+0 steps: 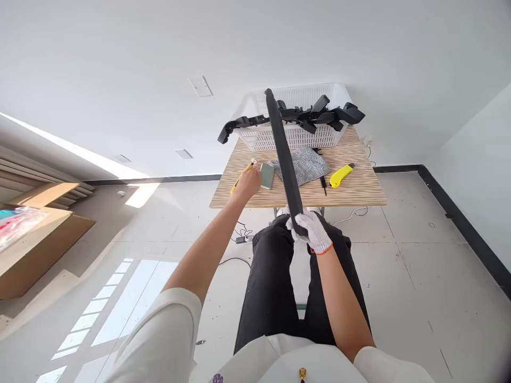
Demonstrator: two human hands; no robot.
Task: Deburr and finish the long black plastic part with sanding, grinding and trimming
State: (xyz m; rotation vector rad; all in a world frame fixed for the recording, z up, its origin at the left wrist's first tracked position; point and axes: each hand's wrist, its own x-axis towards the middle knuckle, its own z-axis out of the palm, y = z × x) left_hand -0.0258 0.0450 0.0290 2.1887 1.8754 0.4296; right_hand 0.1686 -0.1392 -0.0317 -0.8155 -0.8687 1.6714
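Note:
My right hand, in a white glove with an orange cuff, is closed around the lower end of a long black plastic strip. The strip slants up and away, its far end over the basket. Bare and closed, my left hand is at the table's left side on a thin yellow-handled tool; the tool's pale tip sticks out beyond the fingers. Just right of that hand lies a grey-green block. A grey cloth is partly hidden behind the strip.
On the wood-patterned table lie a yellow utility knife and a thin black tool partly under the cloth. A white plastic basket at the back holds several black plastic parts. An open cardboard box stands on the left.

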